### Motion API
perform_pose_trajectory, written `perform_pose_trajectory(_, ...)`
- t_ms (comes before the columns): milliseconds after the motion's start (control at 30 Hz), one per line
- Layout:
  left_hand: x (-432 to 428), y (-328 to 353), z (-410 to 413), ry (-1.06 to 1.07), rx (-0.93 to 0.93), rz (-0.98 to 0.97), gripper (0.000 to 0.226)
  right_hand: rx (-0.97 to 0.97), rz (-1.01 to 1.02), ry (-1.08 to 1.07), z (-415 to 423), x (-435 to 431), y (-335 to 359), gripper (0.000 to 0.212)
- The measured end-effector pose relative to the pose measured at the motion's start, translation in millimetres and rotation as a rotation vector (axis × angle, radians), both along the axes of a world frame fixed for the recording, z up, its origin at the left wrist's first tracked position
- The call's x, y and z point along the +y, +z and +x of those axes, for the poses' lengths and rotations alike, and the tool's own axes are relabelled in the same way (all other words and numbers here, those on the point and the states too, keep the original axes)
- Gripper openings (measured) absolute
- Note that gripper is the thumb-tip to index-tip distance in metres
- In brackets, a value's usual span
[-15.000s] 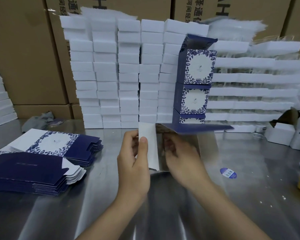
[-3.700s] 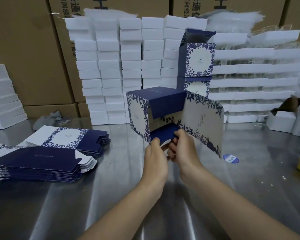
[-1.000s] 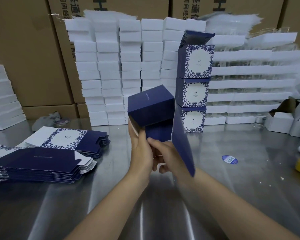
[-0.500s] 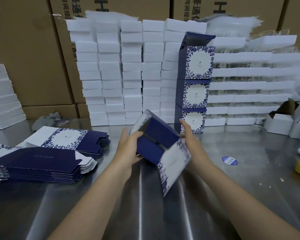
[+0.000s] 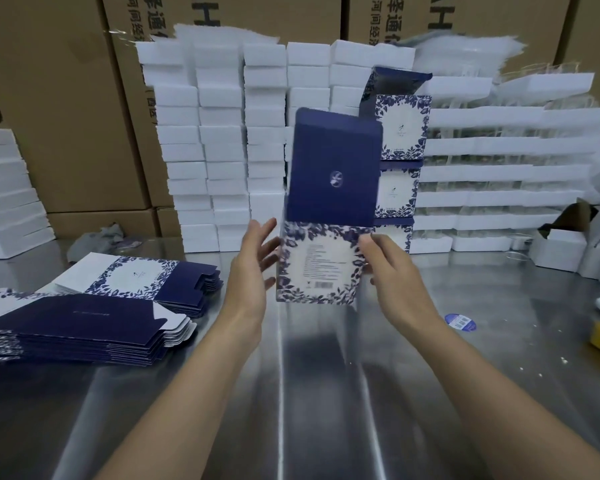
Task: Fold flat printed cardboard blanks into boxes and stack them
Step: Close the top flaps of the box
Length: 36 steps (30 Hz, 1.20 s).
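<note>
While aloft — one box (image 5: 321,265), two hands (image 5: 253,268) (image 5: 395,271)

The 2 forearms are bare, enter from the lower edge and converge toward the centre. The left hand (image 5: 253,268) is raised with the palm facing right. Its fingers (image 5: 269,227) are straight and slightly spread, and they point up and forward. The fingertips lie at the left edge of the box (image 5: 321,268); contact cannot be confirmed. The right hand (image 5: 400,282) shows its back to the camera. Its thumb (image 5: 369,242) lies on the front face at the right edge, with the remaining fingers behind, pinching the box.
</note>
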<state>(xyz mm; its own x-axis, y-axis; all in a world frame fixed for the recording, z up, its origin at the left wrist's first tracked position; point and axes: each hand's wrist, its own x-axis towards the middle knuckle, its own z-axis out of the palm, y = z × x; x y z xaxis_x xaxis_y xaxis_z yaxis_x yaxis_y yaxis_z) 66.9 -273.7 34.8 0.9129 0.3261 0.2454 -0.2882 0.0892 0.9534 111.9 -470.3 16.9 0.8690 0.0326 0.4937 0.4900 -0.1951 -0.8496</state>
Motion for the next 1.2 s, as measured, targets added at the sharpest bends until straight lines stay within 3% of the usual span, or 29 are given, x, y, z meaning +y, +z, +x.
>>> perform_pose_trajectory(100,-4,-12,5,-0.01,0.117,0.221,0.056,0.013,-0.247,-0.129,2,3,-6,0.051)
perform_pose_trajectory(233,2,-41,18,0.077,0.207,0.471,0.065,0.084,-0.469,-0.123,10,7,-25,0.052)
perform_pose_trajectory(400,9,-49,29,0.144,0.14,0.403,0.061,0.066,-0.417,-0.131,18,7,-33,0.035)
perform_pose_trajectory(533,9,-47,23,0.28,-0.1,0.544,0.076,-0.107,-0.258,-0.116,10,9,-29,0.064)
perform_pose_trajectory(667,9,-48,18,0.277,-0.242,0.819,0.078,-0.209,-0.32,-0.05,5,11,-26,0.077)
perform_pose_trajectory(867,6,-56,22,0.233,-0.138,0.946,0.067,-0.262,-0.492,-0.12,9,16,-34,0.062)
perform_pose_trajectory(1200,8,-56,28,0.215,-0.171,0.918,0.045,-0.313,-0.393,-0.187,9,21,-35,0.033)
